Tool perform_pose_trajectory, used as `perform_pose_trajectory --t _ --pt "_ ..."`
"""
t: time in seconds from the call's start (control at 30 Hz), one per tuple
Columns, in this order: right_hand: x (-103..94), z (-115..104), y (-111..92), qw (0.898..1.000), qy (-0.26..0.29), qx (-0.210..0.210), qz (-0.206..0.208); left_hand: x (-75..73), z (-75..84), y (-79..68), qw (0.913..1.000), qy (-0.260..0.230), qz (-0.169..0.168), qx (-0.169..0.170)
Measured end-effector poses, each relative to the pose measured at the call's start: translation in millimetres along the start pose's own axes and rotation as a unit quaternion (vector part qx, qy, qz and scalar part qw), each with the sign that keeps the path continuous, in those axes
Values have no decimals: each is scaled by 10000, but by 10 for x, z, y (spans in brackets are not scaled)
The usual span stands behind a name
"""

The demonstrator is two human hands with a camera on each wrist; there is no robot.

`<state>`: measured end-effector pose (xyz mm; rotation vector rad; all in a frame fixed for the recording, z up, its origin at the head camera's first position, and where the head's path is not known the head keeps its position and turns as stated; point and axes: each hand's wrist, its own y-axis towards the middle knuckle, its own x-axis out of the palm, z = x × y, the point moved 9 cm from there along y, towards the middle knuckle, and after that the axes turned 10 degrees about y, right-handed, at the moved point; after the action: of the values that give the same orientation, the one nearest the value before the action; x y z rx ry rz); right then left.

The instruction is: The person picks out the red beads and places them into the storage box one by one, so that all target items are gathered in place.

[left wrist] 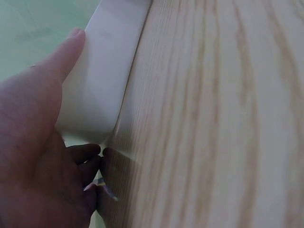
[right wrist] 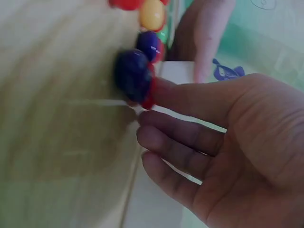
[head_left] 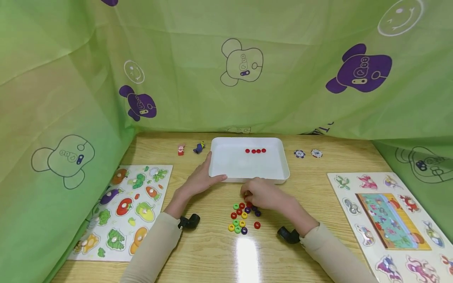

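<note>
My left hand [head_left: 201, 179] rests at the near left corner of a white tray [head_left: 247, 165], thumb along its front wall and fingers along its left side. Four small pieces are avoided as a count: several red rings [head_left: 253, 151] lie in a row inside the tray. In front of the tray, my right hand [head_left: 266, 193] reaches down to a loose group of coloured rings. Its thumb and index finger pinch a red ring [right wrist: 148, 99] beside a dark purple ring [right wrist: 132, 75]. Red, yellow, green and purple rings [head_left: 242, 223] lie nearer me.
A vegetable puzzle board [head_left: 164, 173] lies at left, a sea-animal board [head_left: 339, 196] at right. Two small figures, one red [head_left: 181, 149] and one blue [head_left: 199, 147], stand left of the tray. Two chips [head_left: 299, 153] lie right of it. Green cloth [head_left: 184, 78] encloses the table.
</note>
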<state>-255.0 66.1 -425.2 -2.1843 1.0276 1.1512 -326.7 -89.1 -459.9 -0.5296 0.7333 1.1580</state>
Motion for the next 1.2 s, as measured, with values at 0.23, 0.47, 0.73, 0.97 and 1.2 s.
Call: perform_pose_trajectory --t 0.23,0.47,0.73,0.97,1.2 --pt "56 20 17 9999 -131 25 33 -2 6 1 10000 13 -19 26" --pt "-48 4 16 9999 -50 53 134 -14 6 -11 10000 63 -34 -30" --pt "-474 101 15 9951 -45 37 986 4 5 -16 9998 53 -91 -161" --pt "-793 501 117 9797 154 507 1934 6 -17 -21 9995 148 -77 -250" --pt "-940 987 227 9665 71 1243 2244 19 -22 -4 9996 181 -47 -194"
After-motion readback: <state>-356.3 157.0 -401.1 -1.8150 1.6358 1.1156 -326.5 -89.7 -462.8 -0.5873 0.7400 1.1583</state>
